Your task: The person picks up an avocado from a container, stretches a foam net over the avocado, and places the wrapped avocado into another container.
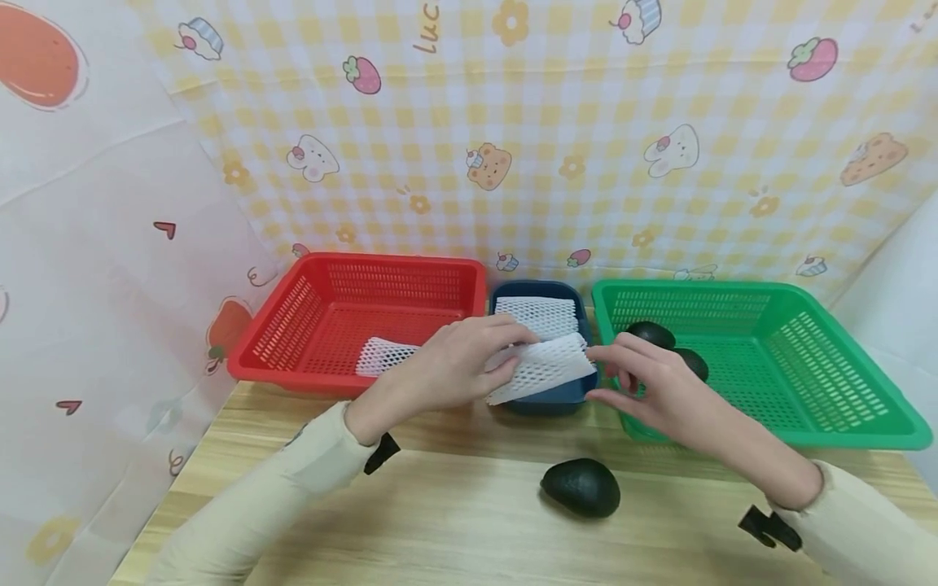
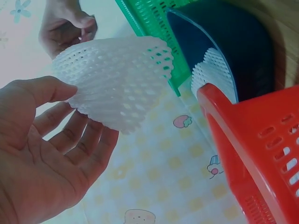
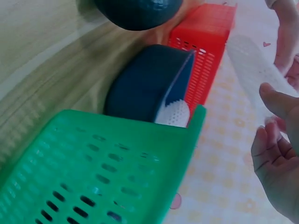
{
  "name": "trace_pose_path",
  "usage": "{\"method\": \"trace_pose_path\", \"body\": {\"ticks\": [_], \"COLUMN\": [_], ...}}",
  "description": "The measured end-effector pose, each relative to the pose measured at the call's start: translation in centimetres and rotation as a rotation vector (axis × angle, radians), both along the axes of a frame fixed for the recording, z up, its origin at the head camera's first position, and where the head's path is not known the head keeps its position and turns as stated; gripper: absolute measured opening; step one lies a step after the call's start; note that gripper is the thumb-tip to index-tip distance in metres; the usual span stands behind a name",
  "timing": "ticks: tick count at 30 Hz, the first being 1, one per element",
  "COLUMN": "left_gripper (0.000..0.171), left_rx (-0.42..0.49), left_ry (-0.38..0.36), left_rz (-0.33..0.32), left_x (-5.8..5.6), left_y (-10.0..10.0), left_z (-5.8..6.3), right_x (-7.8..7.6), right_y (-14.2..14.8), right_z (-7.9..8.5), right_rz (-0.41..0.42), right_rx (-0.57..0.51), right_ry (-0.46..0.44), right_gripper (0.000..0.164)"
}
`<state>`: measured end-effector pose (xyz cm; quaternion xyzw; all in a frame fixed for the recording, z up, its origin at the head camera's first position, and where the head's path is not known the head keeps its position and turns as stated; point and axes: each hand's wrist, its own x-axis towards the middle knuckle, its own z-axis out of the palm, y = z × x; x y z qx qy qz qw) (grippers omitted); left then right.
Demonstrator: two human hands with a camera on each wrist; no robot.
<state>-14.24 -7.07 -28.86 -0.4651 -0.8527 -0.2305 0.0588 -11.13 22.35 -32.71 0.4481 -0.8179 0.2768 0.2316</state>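
Observation:
My left hand [image 1: 462, 358] pinches a white foam net sleeve [image 1: 545, 370] between thumb and fingers, above the small dark blue bin [image 1: 551, 404]. The sleeve lies flattened and tilts up to the right; its mesh [image 2: 112, 84] shows close up in the left wrist view. At its right end is my right hand [image 1: 659, 387], thumb and index finger apart; whether a fingertip touches the sleeve I cannot tell. A dark avocado [image 1: 582, 488] lies on the table in front of the bin. More white net [image 1: 538, 313] sits inside the bin.
To the left stands a red basket [image 1: 366, 260] with a white net-covered piece [image 1: 384, 356] in it, partly behind my left arm. On the right, a green basket [image 1: 777, 407] holds dark avocados [image 1: 650, 333]. A patterned cloth [image 1: 542, 106] hangs behind the wooden table [image 1: 440, 521].

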Motion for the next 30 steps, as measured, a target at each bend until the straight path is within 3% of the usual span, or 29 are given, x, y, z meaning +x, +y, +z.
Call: {"method": "trace_pose_path", "body": {"ticks": [4, 8, 11, 14, 16, 19, 22, 26, 30], "left_gripper": [0.031, 0.033, 0.038, 0.043, 0.045, 0.051, 0.056, 0.057, 0.044], "left_rx": [0.033, 0.037, 0.019, -0.011, -0.04, -0.079, -0.09, -0.055, 0.003], "left_ry": [-0.049, -0.115, -0.168, -0.217, -0.237, -0.247, -0.253, -0.266, -0.279], "left_rz": [-0.045, -0.05, -0.034, -0.031, -0.035, -0.033, -0.004, 0.052, 0.067], "left_x": [-0.1, -0.1, -0.2, -0.4, -0.4, -0.5, -0.6, -0.7, -0.8], "left_y": [0.2, 0.2, 0.0, -0.5, -0.8, -1.4, -1.9, -2.2, -2.2], "left_z": [0.0, 0.1, 0.0, -0.2, -0.5, -1.0, -1.5, -2.1, -2.4], "right_x": [-0.5, -0.6, -0.4, -0.2, -0.1, 0.1, 0.2, 0.6, 1.1], "right_y": [-0.3, -0.3, -0.1, 0.0, 0.2, 0.4, 0.5, 0.4, 0.1], "right_z": [-0.6, -0.8, -0.7, -0.7, -0.8, -0.8, -0.9, -0.9, -0.7], "right_rz": [0.012, -0.004, -0.026, -0.038, -0.047, -0.056, -0.041, -0.018, -0.019], "right_rx": [-0.022, -0.018, -0.009, -0.018, -0.029, -0.058, -0.112, -0.201, -0.26], "right_ry": [-0.029, -0.069, -0.102, -0.153, -0.188, -0.247, -0.328, -0.46, -0.551], "right_gripper": [0.033, 0.037, 0.036, 0.021, 0.023, 0.036, 0.037, 0.024, 0.009]}}
